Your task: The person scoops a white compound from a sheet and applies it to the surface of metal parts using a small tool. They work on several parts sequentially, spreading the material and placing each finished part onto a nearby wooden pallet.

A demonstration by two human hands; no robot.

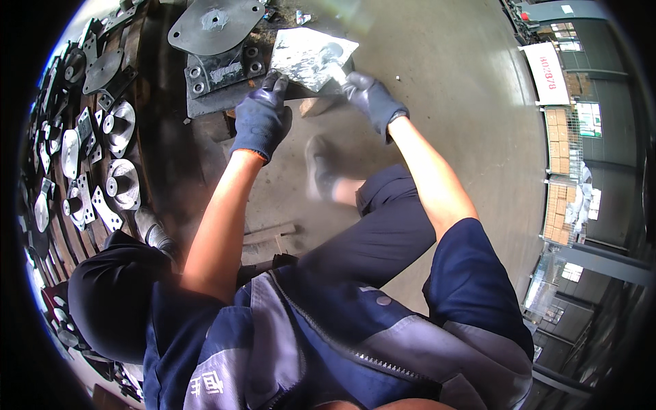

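A shiny silver sheet (301,56) with a grey smear lies at the edge of the dark work surface ahead. My left hand (262,116), in a dark blue coated glove, is closed at its lower left edge, fingertips against it. My right hand (374,101), gloved alike, pinches a small pale flat tool (339,74) at the sheet's right side. The tool's exact kind is not clear. Left of the sheet stands a dark metal mount (222,72) with bolt holes and an oval top plate (195,27). Light grey patches mark both its top and its side.
Many similar metal mounts and flanges (123,181) lie on wooden slats along the left. A wooden piece (318,106) shows below the work surface. My legs and shoes are beneath my arms. Stacked cartons (559,140) in wire cages stand far right, past the grey floor (465,102).
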